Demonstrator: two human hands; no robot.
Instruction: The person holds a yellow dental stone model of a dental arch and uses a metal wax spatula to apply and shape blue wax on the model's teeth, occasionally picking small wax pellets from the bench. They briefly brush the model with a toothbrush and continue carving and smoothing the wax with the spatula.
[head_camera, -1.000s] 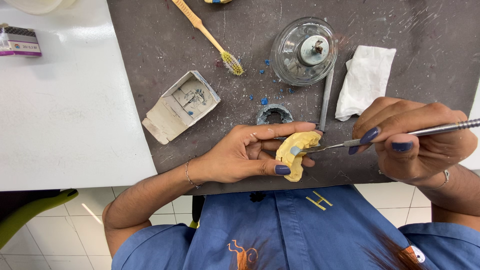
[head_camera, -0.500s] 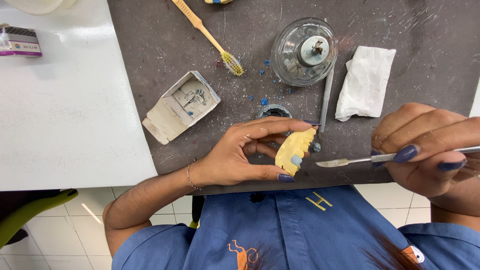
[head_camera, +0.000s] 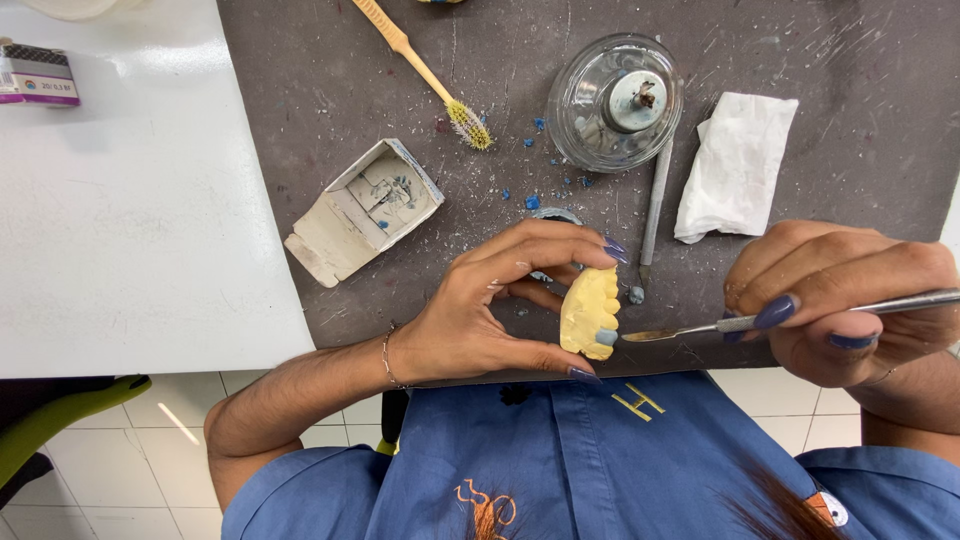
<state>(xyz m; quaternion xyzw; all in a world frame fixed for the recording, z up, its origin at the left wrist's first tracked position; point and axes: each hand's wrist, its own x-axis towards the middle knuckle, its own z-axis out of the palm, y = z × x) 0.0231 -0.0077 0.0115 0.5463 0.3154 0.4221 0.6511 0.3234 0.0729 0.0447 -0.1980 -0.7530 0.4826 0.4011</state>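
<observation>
Our left hand (head_camera: 490, 320) pinches the yellow tooth cast (head_camera: 590, 312); at its three o'clock, our right hand (head_camera: 850, 300) grips the carver (head_camera: 700, 328), blade pointing nine o'clock.

Pale yellow dental cast (head_camera: 590, 312), arch-shaped with moulded teeth, small grey-blue patch at its lower edge; held upright on edge, off the dark mat, near 6 o'clock of the round glass dish. Slim metal spatula (head_camera: 790, 317), lying nearly level, flat blade tip just at 3 o'clock of the cast, apart from it.
</observation>
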